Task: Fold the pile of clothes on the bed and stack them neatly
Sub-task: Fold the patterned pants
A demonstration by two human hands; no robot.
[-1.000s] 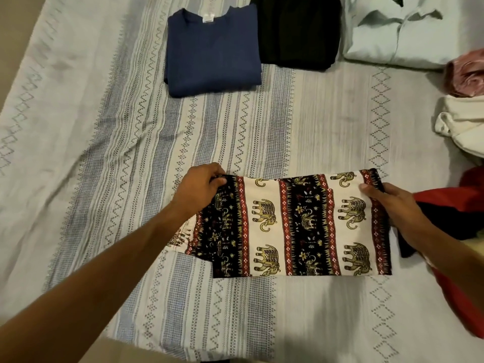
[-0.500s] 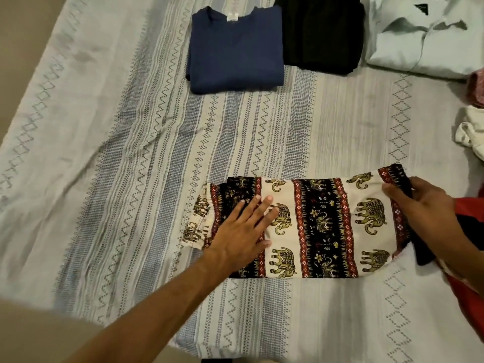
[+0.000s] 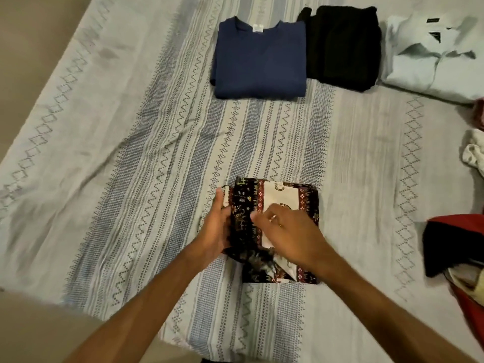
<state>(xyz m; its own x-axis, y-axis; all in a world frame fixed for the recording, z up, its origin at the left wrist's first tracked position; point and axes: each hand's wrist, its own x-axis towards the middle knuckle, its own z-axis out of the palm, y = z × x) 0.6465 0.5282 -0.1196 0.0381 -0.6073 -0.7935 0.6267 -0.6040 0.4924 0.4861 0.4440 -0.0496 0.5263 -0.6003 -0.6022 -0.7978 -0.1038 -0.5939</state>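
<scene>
An elephant-print garment [image 3: 281, 199] in black, cream and red lies folded in half on the striped bedsheet [image 3: 131, 153], near the bed's front edge. My left hand [image 3: 216, 231] lies with straight fingers against the garment's left edge. My right hand [image 3: 288, 233] is on top of the fold with curled fingers, pinching the layer it brought over. At the back lie a folded navy T-shirt [image 3: 259, 61], a folded black garment [image 3: 343, 48] and a folded pale blue shirt [image 3: 432, 58], side by side.
Unfolded clothes lie along the right edge: a red and black heap [image 3: 450, 239], a white cloth [image 3: 474, 155] and a pink piece [image 3: 480, 113]. Bare floor [image 3: 31, 35] shows beyond the bed's left side.
My right hand carried the garment's right end over to the left, halving its width. My left hand slid from the top of the cloth to its left edge.
</scene>
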